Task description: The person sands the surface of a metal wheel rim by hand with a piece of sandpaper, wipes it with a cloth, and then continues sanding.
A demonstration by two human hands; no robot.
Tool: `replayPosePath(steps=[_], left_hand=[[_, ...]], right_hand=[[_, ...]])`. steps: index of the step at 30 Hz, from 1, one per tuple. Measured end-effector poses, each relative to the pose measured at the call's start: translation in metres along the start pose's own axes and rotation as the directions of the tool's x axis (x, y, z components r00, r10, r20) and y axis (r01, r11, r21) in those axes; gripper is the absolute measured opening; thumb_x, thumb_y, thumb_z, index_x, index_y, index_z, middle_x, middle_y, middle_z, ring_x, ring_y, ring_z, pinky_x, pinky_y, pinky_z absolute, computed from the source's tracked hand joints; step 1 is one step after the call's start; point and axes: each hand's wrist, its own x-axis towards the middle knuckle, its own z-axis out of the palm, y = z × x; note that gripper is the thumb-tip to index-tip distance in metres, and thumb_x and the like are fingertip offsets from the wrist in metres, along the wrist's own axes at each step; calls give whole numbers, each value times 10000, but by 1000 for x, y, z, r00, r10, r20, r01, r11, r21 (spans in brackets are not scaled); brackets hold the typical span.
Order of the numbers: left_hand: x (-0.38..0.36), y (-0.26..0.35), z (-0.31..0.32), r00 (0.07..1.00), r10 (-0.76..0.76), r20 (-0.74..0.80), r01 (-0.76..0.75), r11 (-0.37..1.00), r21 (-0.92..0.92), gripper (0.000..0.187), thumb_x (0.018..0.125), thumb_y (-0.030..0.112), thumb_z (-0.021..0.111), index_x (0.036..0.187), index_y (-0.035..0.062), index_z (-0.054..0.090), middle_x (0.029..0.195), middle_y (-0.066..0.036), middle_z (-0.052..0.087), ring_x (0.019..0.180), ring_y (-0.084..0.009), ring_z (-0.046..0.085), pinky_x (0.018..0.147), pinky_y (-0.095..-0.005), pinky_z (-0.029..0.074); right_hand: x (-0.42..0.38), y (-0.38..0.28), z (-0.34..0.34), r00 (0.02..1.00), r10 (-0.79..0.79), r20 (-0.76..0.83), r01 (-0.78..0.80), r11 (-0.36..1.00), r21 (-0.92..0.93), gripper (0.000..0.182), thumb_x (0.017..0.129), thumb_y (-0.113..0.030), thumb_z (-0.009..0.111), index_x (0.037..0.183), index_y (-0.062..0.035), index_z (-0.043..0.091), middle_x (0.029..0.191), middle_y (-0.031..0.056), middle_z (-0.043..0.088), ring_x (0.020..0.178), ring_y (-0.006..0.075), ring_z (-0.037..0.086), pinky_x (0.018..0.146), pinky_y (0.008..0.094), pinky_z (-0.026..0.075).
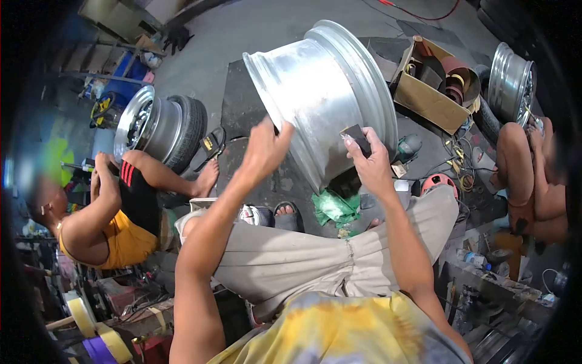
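A large silver wheel rim (315,91) stands on its side in front of my knees. My left hand (267,150) is at the rim's left edge, its fingers curled against the metal lip; whether it pinches anything is hidden. On the right, my right hand (371,159) holds a small dark block (356,139) between thumb and fingers, close to the barrel's lower surface. A pale patch shows on the block and on the thumb tip. Below the rim lies a crumpled green plastic bag (334,206).
A cardboard box (431,104) of abrasive rolls stands right of the rim. A person in yellow (127,233) sits left, near another rim (160,128) and tyre. A second person's legs (515,164) are far right, by another rim (509,85). Cables and a red-grey tool (439,182) lie nearby.
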Motion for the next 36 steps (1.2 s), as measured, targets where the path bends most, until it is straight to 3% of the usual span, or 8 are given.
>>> replayPosePath(steps=[2,4,6,10,16,19,27,36], left_hand=[[-11,11,-5,999,9,37,-10,1000,16,479,974,317,589,1094,-142,655,822,-205,714,657,-231,719,605,-383,585],[-10,14,-16,954,-133,268,181,970,-161,463,939,278,630,1090,-158,665,860,-274,743,785,-303,768,711,-407,604],[8,16,-29,975,-50,216,117,943,-311,354,930,201,660,1072,-123,684,869,-156,736,669,-226,728,605,-351,606],[55,21,-50,949,-216,228,314,638,-703,307,976,234,666,1069,-56,695,829,-78,692,696,-167,680,566,-246,529],[86,-7,-61,938,-138,319,339,562,-754,350,1022,351,673,924,15,669,789,-56,654,676,-156,671,667,-318,619],[87,-17,-61,919,-54,391,330,648,-686,403,1027,393,664,965,-5,680,818,-38,655,776,-142,701,750,-334,657],[83,-9,-60,961,-96,260,268,564,-781,464,1035,471,623,921,23,663,755,12,570,664,-92,575,721,-374,643],[84,-16,-55,949,11,315,265,515,-815,474,1019,486,644,896,29,675,719,29,555,654,-89,577,722,-374,656]], right_hand=[[2,6,12,977,-195,-83,188,978,-92,255,984,-218,687,1047,18,611,906,135,659,763,264,635,707,376,497],[-1,-4,20,957,-274,-96,260,955,-143,227,971,-172,690,1069,29,649,941,159,651,794,317,647,708,381,502],[-2,-17,30,919,-387,-68,367,908,-201,187,958,-118,696,1067,34,698,936,147,639,802,305,648,717,383,506],[9,-35,52,860,-508,-52,477,836,-271,195,934,-67,712,1103,30,731,918,139,624,807,321,649,727,400,508],[9,-33,69,809,-581,93,562,715,-416,321,904,-47,738,1220,5,719,863,135,547,749,296,585,694,424,490],[6,-31,72,802,-581,142,562,652,-508,346,911,-50,732,1252,2,707,870,128,553,777,290,591,701,431,493],[9,-40,84,766,-619,173,593,576,-562,352,950,-42,679,1295,29,667,884,162,568,818,333,604,740,448,511],[43,-66,98,777,-604,175,573,565,-594,276,982,-70,637,1229,47,673,931,191,592,864,384,631,765,474,520]])
